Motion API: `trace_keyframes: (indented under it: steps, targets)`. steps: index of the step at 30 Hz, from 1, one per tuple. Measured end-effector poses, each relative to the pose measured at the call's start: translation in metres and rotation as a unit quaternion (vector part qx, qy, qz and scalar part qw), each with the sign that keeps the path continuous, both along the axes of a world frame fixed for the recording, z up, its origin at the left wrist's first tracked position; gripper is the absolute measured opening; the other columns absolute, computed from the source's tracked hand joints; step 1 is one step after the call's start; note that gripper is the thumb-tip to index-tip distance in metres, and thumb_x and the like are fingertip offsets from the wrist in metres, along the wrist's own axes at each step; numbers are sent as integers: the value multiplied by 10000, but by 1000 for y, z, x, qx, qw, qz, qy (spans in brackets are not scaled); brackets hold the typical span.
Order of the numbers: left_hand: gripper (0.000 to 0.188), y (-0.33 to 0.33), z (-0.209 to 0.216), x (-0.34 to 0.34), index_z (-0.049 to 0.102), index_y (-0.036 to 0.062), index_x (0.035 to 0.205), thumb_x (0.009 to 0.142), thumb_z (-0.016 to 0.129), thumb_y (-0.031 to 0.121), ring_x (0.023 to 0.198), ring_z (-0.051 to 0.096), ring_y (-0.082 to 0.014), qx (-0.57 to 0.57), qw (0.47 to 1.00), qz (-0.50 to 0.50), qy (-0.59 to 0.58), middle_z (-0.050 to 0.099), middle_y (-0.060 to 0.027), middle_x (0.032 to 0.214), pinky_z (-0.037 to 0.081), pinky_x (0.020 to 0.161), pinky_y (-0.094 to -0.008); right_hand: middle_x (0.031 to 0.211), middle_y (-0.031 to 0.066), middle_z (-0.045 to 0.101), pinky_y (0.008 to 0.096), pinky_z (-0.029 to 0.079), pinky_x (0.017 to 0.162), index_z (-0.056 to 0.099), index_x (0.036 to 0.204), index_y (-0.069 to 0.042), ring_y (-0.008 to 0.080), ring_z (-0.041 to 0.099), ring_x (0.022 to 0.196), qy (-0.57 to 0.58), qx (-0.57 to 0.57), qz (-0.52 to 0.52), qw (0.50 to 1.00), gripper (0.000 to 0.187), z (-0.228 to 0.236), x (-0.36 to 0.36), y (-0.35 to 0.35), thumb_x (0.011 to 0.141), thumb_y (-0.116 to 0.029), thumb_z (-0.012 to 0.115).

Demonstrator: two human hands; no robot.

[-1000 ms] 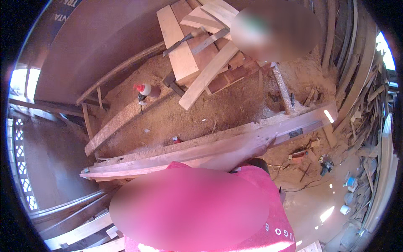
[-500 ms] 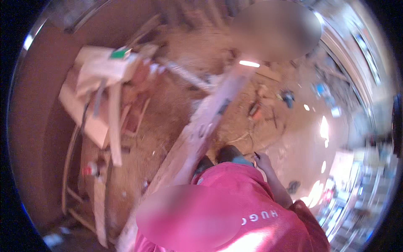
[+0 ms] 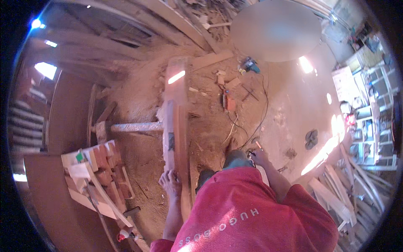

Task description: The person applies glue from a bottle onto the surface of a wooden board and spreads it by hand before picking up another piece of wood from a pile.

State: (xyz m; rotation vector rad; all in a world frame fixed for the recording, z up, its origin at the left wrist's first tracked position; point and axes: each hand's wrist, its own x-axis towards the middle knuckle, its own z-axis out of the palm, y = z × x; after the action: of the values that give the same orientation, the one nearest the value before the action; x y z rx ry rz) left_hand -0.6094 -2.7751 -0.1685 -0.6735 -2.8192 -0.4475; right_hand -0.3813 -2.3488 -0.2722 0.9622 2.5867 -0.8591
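A long reddish wooden beam runs away from me, left of my legs. Its pale left side carries a dark patch. My left hand is at the near part of this beam, its bent fingers closed over the left edge. Low beside my right thigh, my right hand is closed around a small dark thing; its kind is too small to tell. Just beyond those fingers shows a thin orange-and-white piece; I cannot tell whether the hand touches it.
A rough crosspiece meets the beam from the left. Stacked wooden pieces stand at the lower left. Ahead lie a blue power tool, an orange tool, cords and wood scraps. Long timber and shelving are at right.
My view has turned, so the beam now runs nearly straight ahead. My left hand now shows clearly on its left edge. The right hand stays low beside my thigh.
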Motion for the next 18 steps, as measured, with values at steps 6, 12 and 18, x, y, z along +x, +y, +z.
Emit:
trace_keyframes:
  steps: [6,12,18]
  targets:
    - [315,43,13,24,594,113,1120,837,696,207,1085,530,-335,-55,996,44,48,569,-112,1091,395,938,-488,796,222,674,498,528,707,716,862,-48,388,674,783,38,-22,-140,989,274,13,5,76,844,-311,642]
    - [411,118,-76,32,582,64,1206,946,593,382,1090,570,-407,1,928,-84,-363,605,-236,1158,445,933,-483,871,252,684,494,543,756,738,972,-83,404,685,857,7,-13,-212,977,199,-30,52,147,838,-177,625]
    - [407,221,-64,-20,623,84,1197,998,511,421,1036,637,-440,10,898,-56,-437,672,-251,1079,510,862,-495,845,250,686,468,537,706,729,949,-56,388,699,813,24,-56,-221,973,196,-17,78,190,852,-183,617]
